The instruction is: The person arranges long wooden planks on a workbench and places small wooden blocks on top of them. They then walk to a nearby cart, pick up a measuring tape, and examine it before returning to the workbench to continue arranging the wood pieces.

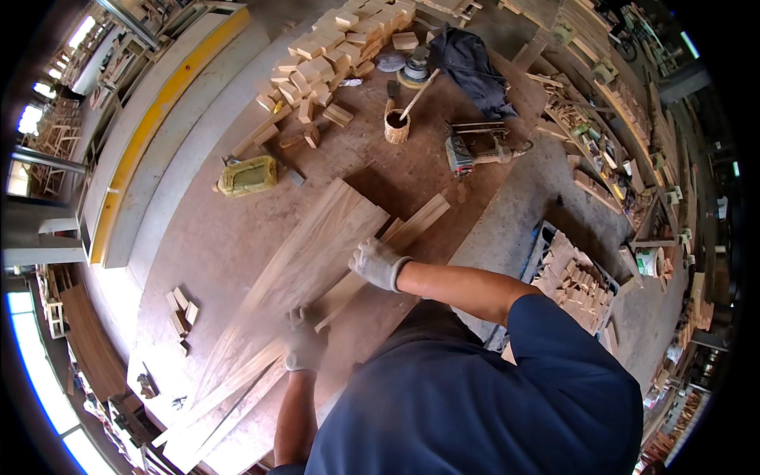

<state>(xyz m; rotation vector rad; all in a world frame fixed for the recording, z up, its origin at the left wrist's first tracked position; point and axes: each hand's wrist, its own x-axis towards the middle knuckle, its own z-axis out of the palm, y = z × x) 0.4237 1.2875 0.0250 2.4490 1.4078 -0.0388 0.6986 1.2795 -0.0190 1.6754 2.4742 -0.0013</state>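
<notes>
Both my hands wear pale knitted work gloves. My right hand [378, 265] is closed on a narrow wooden board [342, 299], its fingers curled toward the edge of a wider wooden panel [305, 237]. Nearer to me, my left hand [305, 340] is closed on the narrow board too; a hazy smear over the picture softens its outline. The wide panel lies slantwise on the brown tabletop. Beyond my right hand, another narrow strip [421, 220] sticks out to the upper right. More long strips [237, 396] run toward the lower left.
Wood blocks [324, 63] are heaped at the far side, near a yellowish plastic jug [247, 176], a pot with a stick [397, 127], a power tool [461, 154] and dark cloth [473, 71]. Small blocks [182, 310] lie left. A crate of wood pieces [574, 281] stands right.
</notes>
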